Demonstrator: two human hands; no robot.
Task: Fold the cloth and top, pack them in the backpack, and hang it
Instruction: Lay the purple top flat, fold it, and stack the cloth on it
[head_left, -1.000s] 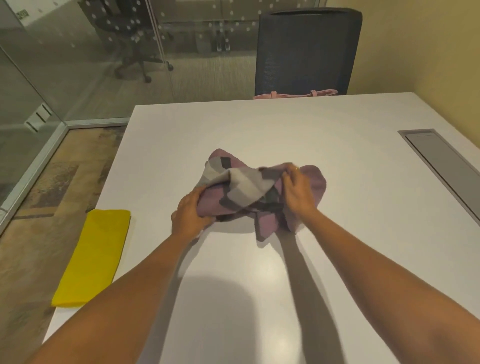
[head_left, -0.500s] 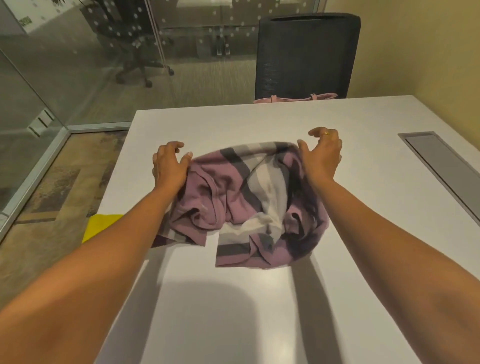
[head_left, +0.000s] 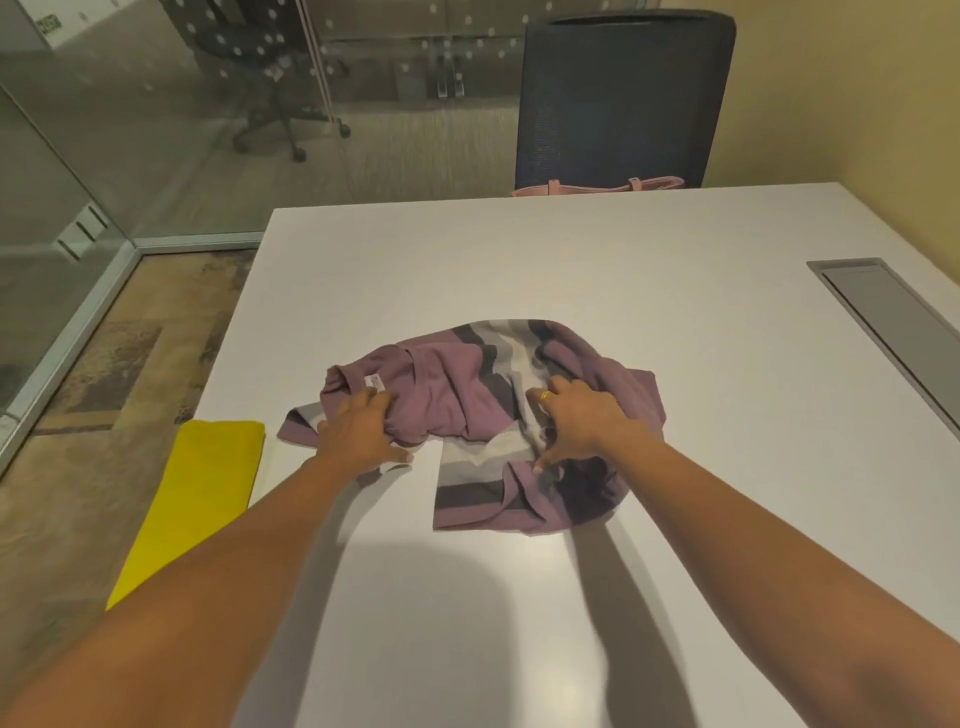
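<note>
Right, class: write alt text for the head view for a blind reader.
The left hand and right hand rest on a crumpled purple striped top on a white table; a folded yellow cloth lies at its left edge.

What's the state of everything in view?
Purple-and-grey striped fabric top: crumpled, unfolded, on the white table.
Yellow rectangular cloth: folded flat at the table's left edge.
Left hand grip: resting flat on the top.
Right hand grip: fingers spread, pressing the top.
Pink bag: behind the table's far edge, mostly hidden.
Black mesh office chair: upright, behind the bag.
Grey metal table hatch: shut.
</note>
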